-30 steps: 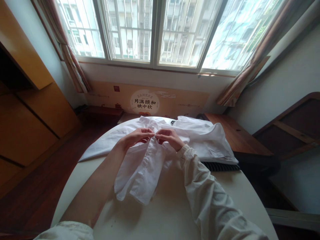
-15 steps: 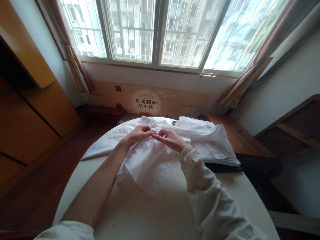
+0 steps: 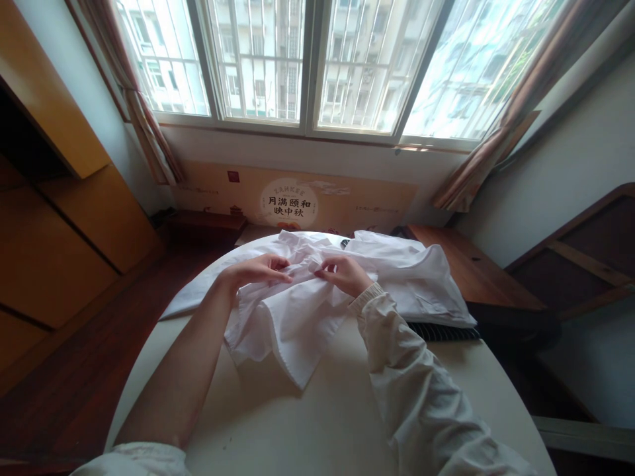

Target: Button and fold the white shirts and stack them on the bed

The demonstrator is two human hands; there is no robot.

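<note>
A white shirt (image 3: 302, 317) lies rumpled across the far half of the round table, one pointed corner hanging toward me. My left hand (image 3: 262, 269) is at its left part, thumb and fingers closed on a fold of the cloth. Opposite it, my right hand (image 3: 343, 274) pinches a small raised bit of the same shirt between thumb and forefinger. A short gap of creased fabric separates the two hands. What exactly lies under the fingertips is too small to make out.
Folded white clothing (image 3: 411, 277) rests on the right of the cream table (image 3: 292, 436), over a dark striped cloth (image 3: 444, 331). Behind stands a printed beige cardboard panel (image 3: 342, 198) under the window. A brown wooden desk (image 3: 476, 268) is at the right.
My hands have moved apart; the left has shifted left, the right slightly right. Between them the shirt's cloth is more spread, and its front folds have changed shape.
</note>
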